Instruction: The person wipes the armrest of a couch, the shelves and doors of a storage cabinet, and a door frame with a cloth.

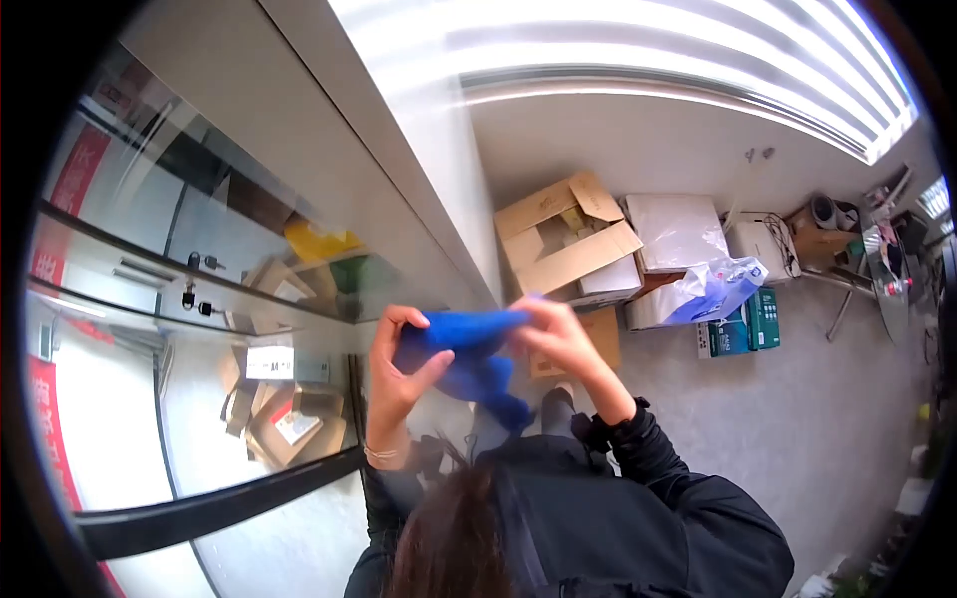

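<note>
A soft blue cloth (467,339) is stretched between my two hands in front of my body, and its lower end hangs down in loose folds. My left hand (397,374) holds the left end, with the thumb and fingers curved around the cloth. At the other end, my right hand (554,334) pinches the cloth between thumb and fingers. Motion blurs the cloth somewhat, so its exact shape is hard to make out.
To my left is a glass-fronted cabinet (339,130) with keys (189,291) in its locks. Ahead, an open cardboard box (568,264), a white box (678,229), a plastic bag (708,291) and green boxes (764,319) are near the wall. A glass-topped table (892,284) stands right.
</note>
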`<state>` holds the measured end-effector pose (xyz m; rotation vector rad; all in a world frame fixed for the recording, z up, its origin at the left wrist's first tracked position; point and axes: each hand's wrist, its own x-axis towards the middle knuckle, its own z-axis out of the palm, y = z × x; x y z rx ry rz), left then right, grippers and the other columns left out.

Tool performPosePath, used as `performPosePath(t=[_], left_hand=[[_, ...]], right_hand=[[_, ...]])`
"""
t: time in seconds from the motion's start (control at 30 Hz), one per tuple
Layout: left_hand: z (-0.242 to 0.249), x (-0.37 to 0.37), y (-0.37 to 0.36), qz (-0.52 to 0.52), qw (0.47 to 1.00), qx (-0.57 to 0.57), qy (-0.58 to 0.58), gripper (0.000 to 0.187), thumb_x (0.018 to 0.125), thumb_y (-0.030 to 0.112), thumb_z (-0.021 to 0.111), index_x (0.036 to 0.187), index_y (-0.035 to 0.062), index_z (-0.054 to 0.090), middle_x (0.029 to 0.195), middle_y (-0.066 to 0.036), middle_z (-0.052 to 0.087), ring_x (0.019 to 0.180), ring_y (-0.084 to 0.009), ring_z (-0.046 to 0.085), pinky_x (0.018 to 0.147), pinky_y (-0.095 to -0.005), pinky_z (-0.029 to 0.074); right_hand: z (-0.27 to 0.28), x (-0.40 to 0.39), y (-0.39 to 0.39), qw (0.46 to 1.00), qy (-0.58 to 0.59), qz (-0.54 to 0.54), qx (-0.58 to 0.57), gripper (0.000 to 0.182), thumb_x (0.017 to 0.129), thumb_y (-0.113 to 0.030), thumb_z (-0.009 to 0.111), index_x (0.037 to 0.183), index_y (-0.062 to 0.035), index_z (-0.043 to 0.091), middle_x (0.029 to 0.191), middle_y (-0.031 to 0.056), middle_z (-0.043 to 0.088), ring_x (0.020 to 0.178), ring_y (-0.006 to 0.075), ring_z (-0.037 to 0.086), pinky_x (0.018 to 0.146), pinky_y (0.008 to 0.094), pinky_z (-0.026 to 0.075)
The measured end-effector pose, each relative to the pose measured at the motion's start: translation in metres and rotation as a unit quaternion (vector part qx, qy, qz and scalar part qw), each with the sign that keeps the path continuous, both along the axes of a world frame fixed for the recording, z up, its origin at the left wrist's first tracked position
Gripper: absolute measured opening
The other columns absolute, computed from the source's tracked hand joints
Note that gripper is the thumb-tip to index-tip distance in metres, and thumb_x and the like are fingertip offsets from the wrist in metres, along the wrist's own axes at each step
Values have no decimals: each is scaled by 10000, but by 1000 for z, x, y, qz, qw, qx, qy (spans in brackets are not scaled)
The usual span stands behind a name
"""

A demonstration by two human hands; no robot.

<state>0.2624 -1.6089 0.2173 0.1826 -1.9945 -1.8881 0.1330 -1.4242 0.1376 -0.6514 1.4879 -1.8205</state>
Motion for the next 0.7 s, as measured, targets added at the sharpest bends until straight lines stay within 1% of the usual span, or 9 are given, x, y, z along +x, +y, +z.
performPosePath(t=[0.23, 0.37, 0.43, 0.47, 0.53, 0.57, 0.6, 0.67, 0.7], left_hand=[[37, 7, 23, 45, 948, -272, -162, 419, 724, 9, 736, 1103, 69, 568, 973, -99, 656, 900, -207, 633, 817, -285, 475], [104, 3, -9, 131, 863, -486, -46, 328, 716, -15, 699, 1016, 58, 589, 930, -132, 637, 839, -257, 651, 749, -322, 498], [176, -10, -26, 231, 771, -583, 114, 319, 720, -31, 687, 1012, 67, 603, 953, -110, 645, 872, -253, 650, 770, -329, 506], [208, -18, -32, 305, 683, -633, 199, 338, 721, -42, 688, 1025, 83, 612, 950, -92, 648, 892, -253, 650, 793, -323, 514], [263, -27, -40, 447, 477, -696, 297, 442, 700, 2, 745, 1091, 143, 597, 999, -71, 630, 937, -270, 635, 782, -313, 525], [283, -29, -39, 523, 422, -686, 279, 471, 699, 23, 758, 1115, 165, 587, 1058, -60, 595, 1003, -287, 594, 813, -348, 501], [291, -35, -40, 528, 412, -683, 290, 471, 699, 23, 758, 1115, 165, 587, 1058, -60, 595, 1003, -287, 594, 813, -348, 501], [298, -53, -44, 531, 295, -709, 358, 407, 787, 63, 699, 1169, 127, 572, 1095, -75, 556, 1022, -234, 533, 880, -383, 430], [283, -68, -43, 461, 336, -705, 420, 359, 808, 67, 663, 1152, 113, 570, 1112, -81, 547, 1082, -265, 507, 921, -432, 389]], right_hand=[[49, -9, 5, 932, 264, -248, -25, 302, 707, 125, 554, 963, 8, 661, 883, 74, 682, 865, 151, 641, 821, 260, 483], [119, -42, -26, 833, 444, -302, -136, 343, 665, 101, 605, 960, -52, 689, 934, 109, 692, 889, 236, 669, 796, 306, 501], [196, -53, -48, 775, 484, -353, -199, 329, 695, 31, 673, 1019, -26, 644, 966, 142, 671, 910, 288, 657, 820, 330, 493], [226, -64, -70, 758, 471, -365, -265, 459, 760, -22, 704, 1185, -15, 530, 1049, 137, 609, 884, 213, 602, 839, 321, 484], [291, -75, -100, 710, 553, -346, -264, 710, 780, -96, 726, 1369, -40, 335, 1239, 181, 497, 1084, 251, 552, 950, 352, 448], [322, -55, -106, 661, 563, -329, -372, 810, 826, -169, 676, 1439, 25, 183, 1344, 291, 399, 1219, 415, 429, 1035, 445, 347], [341, -64, -122, 739, 503, -221, -390, 974, 767, -149, 749, 1462, -2, 83, 1343, 294, 394, 1239, 412, 415, 1017, 434, 378], [343, -63, -142, 657, 590, -319, -343, 953, 781, -153, 740, 1459, 0, 89, 1348, 290, 393, 1234, 396, 427, 996, 426, 399], [341, -65, -143, 683, 564, -288, -364, 894, 812, -185, 711, 1454, -4, 115, 1338, 282, 411, 1234, 386, 434, 1001, 419, 394]])
